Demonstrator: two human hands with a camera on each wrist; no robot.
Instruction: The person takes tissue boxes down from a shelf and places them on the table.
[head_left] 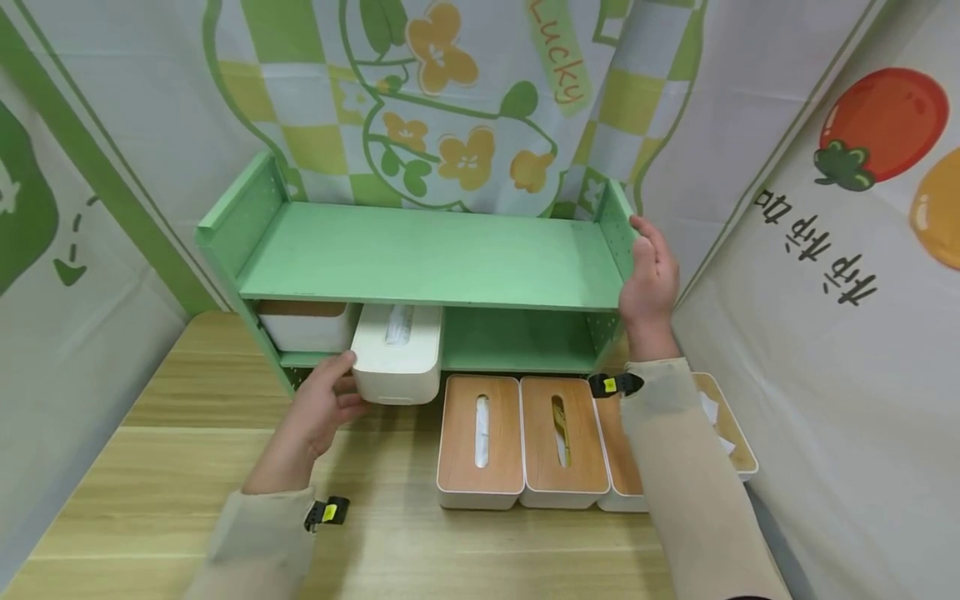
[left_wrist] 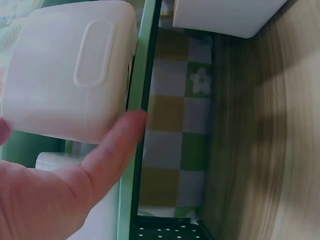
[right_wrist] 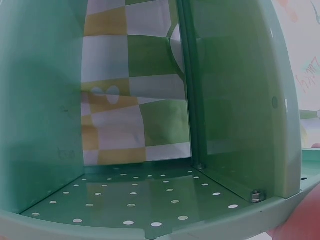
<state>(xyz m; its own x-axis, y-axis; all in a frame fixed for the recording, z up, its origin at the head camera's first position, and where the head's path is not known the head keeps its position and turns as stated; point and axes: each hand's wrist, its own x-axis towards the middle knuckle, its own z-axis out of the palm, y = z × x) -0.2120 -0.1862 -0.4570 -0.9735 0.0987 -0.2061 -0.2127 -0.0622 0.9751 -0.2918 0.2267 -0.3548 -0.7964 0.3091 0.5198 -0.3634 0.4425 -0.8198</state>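
Note:
A cream-white tissue box [head_left: 396,354] with a clear slot in its lid juts out from the lower level of the green shelf rack [head_left: 442,257]. My left hand [head_left: 318,408] touches its left front corner with fingers nearly straight. In the left wrist view, one finger [left_wrist: 117,137] lies along the box's side beside the shelf edge. My right hand [head_left: 651,279] holds the upright right side panel of the rack; some of its fingers are hidden. The right wrist view shows the inside of the rack's perforated side [right_wrist: 132,197].
A white box with a wood-coloured top [head_left: 306,325] sits at the lower level's left end. On the wooden table [head_left: 187,458], several wood-lidded tissue boxes [head_left: 480,479] stand side by side before the rack. An open bin [head_left: 742,446] with white paper is partly behind my right sleeve.

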